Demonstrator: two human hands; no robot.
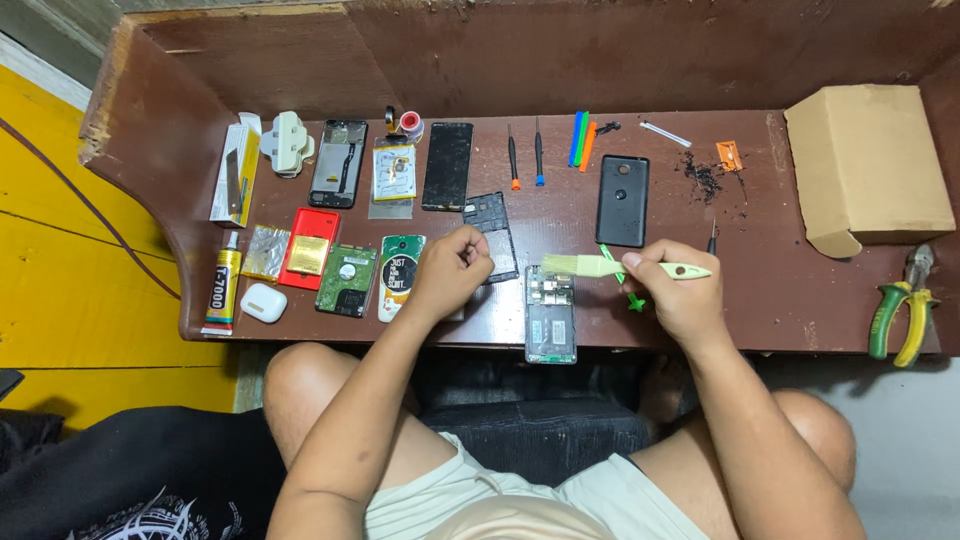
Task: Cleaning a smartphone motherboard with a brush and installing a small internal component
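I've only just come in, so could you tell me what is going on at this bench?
A person sits at a dark wooden bench. Their right hand holds a pale-handled brush, its bristles above an opened phone with exposed circuitry. Their left hand rests closed beside a black phone frame. Screwdrivers lie behind.

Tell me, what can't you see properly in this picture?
- Head view: whatever the left hand grips, hidden inside its closed fist.
- Head view: part of the frame, covered by that fist.
- Head view: the opened phone, parts too small to tell.
- Head view: the green tool, mostly hidden behind the right hand and brush.
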